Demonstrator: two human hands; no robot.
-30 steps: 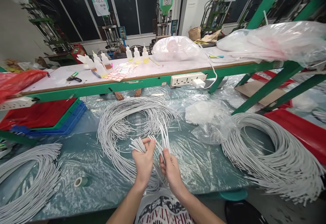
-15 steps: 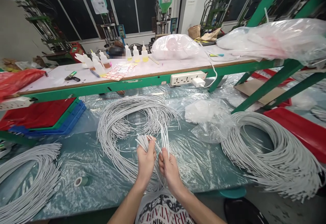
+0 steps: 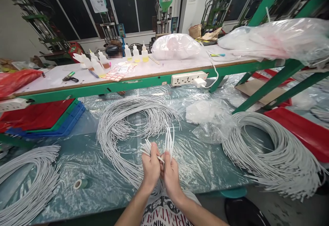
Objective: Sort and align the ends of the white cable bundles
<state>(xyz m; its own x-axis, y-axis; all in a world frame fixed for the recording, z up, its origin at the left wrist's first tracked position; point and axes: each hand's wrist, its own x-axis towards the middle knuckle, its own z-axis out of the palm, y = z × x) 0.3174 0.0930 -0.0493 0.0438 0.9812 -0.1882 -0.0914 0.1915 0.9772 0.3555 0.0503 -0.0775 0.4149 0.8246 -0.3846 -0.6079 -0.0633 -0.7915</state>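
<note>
Both hands are close together at the front of the plastic-covered table. My left hand is closed around a bunch of grey-white cables, whose cut ends fan out above the thumb. My right hand pinches several cables that stand upright and curve at their tips. One cable end slants across the gap between the two hands. Behind them lies a large loose coil of grey cables, its front strands running down towards my body. The lower parts of the held cables are hidden by the hands.
Another cable coil lies at right, and one at left beside a tape roll. Crumpled clear plastic sits behind. A raised shelf carries bottles and a power strip. Stacked trays stand left, a red tray right.
The hands have come closer together and moved slightly right and down. The upright cables in my right hand are more spread out. The coils lie as before.
</note>
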